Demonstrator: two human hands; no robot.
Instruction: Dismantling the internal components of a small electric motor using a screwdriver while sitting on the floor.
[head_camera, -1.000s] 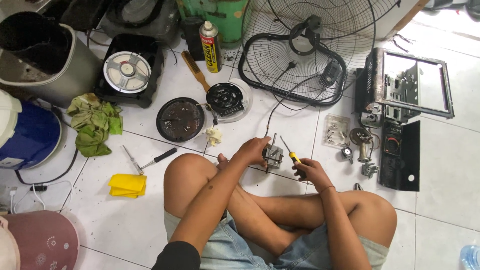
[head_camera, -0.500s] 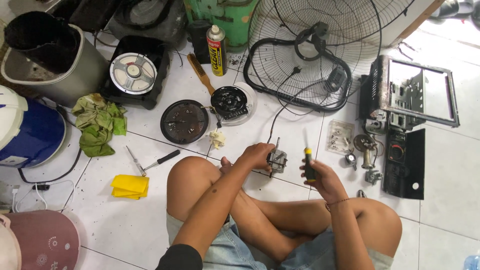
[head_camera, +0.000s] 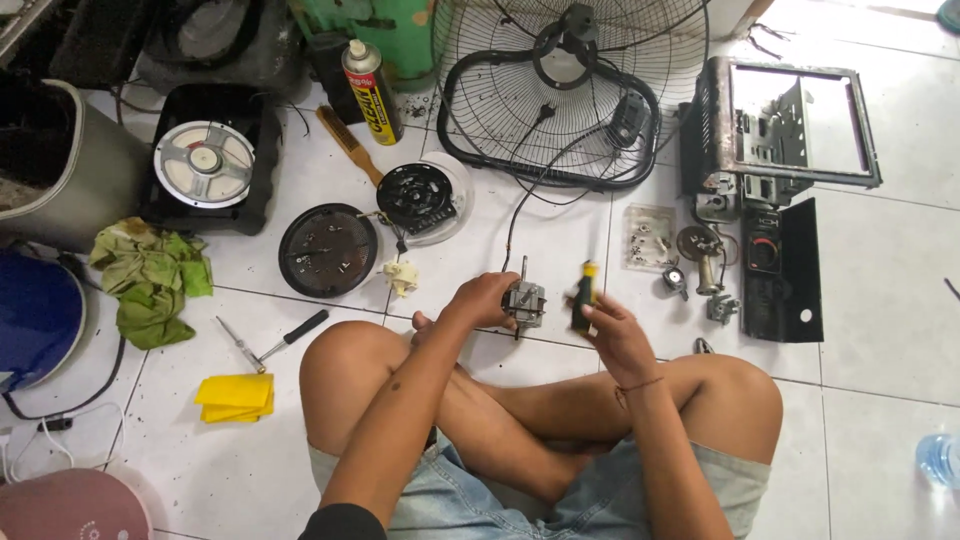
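Spray can (head_camera: 371, 90), green rag (head_camera: 150, 283), fan guard (head_camera: 560, 95).

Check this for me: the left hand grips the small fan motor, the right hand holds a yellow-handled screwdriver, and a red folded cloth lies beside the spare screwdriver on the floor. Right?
Not quite. The head view shows the folded cloth is yellow, not red. The rest stands: left hand on the small fan motor, right hand holding the yellow-handled screwdriver, spare screwdriver beside the cloth.

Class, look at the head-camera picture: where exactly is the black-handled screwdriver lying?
The black-handled screwdriver lies on the white floor on the person's left, between the green rag and the left knee, just above the yellow cloth.
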